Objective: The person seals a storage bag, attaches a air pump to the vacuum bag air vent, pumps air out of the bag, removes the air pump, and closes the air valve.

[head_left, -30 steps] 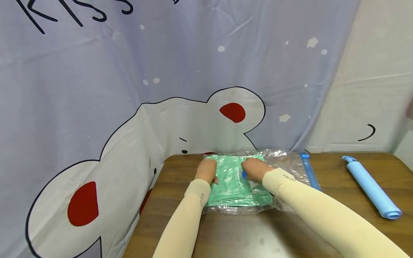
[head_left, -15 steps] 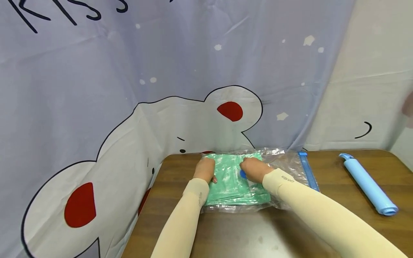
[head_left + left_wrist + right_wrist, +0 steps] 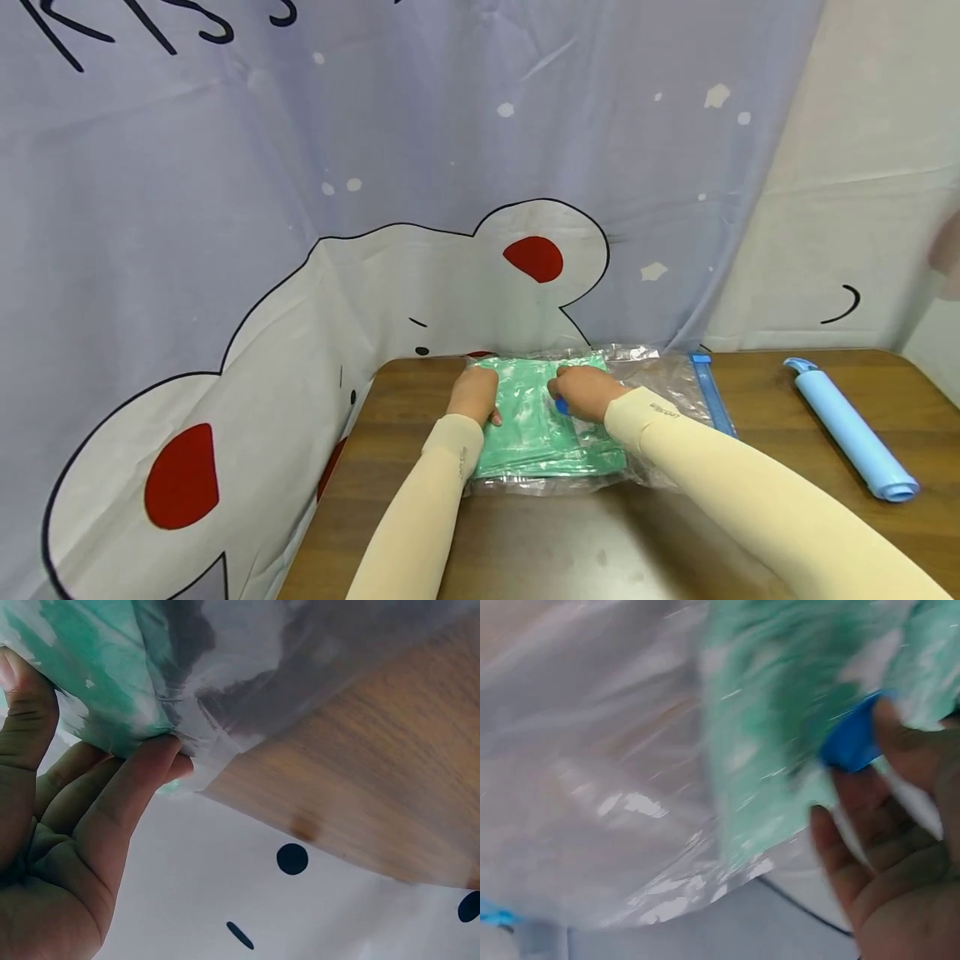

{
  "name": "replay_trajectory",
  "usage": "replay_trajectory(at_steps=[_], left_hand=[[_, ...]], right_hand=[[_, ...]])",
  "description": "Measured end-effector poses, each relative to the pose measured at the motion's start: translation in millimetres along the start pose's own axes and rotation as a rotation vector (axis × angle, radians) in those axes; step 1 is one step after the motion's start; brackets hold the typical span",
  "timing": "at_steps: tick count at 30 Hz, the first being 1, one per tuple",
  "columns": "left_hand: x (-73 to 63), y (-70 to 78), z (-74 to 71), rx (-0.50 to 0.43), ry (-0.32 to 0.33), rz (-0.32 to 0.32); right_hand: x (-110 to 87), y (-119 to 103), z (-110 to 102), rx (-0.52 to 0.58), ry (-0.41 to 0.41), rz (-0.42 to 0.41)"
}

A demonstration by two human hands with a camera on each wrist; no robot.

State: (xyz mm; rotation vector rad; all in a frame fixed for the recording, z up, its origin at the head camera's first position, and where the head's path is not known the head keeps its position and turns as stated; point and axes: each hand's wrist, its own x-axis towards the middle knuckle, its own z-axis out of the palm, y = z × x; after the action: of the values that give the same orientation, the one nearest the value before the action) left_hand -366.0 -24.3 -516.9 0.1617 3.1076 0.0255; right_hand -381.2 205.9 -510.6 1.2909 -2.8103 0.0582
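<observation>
A clear plastic storage bag (image 3: 663,379) lies flat near the back of the table, with folded green cloth (image 3: 525,437) inside it. My left hand (image 3: 474,395) grips the bag's left side; in the left wrist view its fingers (image 3: 124,791) curl under the plastic, with the thumb on the other side. On the bag's upper face, my right hand (image 3: 588,393) pinches a round blue valve cap (image 3: 851,739) between thumb and forefinger. The remaining right fingers are loosely bent over the bag. In the head view the right hand partly hides the cap.
A blue zip strip (image 3: 712,396) runs along the bag's right end. Farther right lies a light blue hand pump (image 3: 851,429) on the wooden table (image 3: 555,542). A printed curtain (image 3: 420,150) hangs just behind the table's back edge.
My right hand has turned and shifted slightly left at the cap, covering more of it. The left hand keeps its hold. The head view has drifted a little.
</observation>
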Motion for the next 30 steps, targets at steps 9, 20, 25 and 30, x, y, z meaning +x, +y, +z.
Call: replay_trajectory(at_steps=[9, 20, 25, 30], left_hand=[[7.2, -1.1, 5.2, 0.004, -0.014, 0.026], [56.1, -32.9, 67.0, 0.019, 0.013, 0.038], [72.3, -42.5, 80.9, -0.006, -0.006, 0.035], [87.0, -51.0, 98.9, -0.025, -0.042, 0.056]], right_hand=[[-3.0, 14, 2, 0.025, 0.067, -0.137], [-1.4, 7, 27, -0.001, 0.144, -0.047], [1.4, 3, 27, -0.023, 0.197, -0.028], [1.5, 5, 30, -0.031, 0.212, -0.014]])
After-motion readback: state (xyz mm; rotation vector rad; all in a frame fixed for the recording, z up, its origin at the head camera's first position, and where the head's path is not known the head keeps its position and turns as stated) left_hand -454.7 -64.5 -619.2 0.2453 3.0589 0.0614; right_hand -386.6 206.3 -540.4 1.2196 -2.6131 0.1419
